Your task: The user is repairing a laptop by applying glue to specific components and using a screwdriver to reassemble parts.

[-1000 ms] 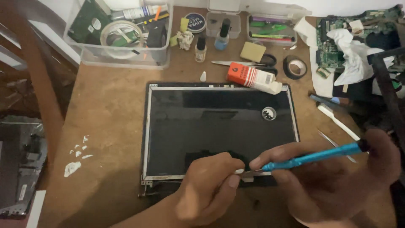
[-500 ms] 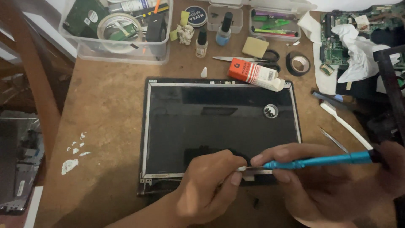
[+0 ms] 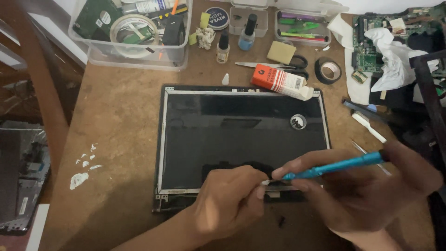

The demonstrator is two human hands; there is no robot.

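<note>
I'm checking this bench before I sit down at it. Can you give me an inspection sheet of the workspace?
Surface: brown wooden table, white flecks near its left edge.
Job's things: black laptop screen panel lying flat in its frame; blue screwdriver with its tip at the panel's bottom edge; small round cap resting on the glass.
Clutter: clear plastic bin with tape rolls, orange glue tube, scissors, small bottles, black tape roll, circuit board under a white cloth.
Hands: left hand pinches at the panel's bottom edge; right hand holds the screwdriver.
Cables: nothing seen.
Surroundings: wooden chair frame and a dark device at left.
</note>
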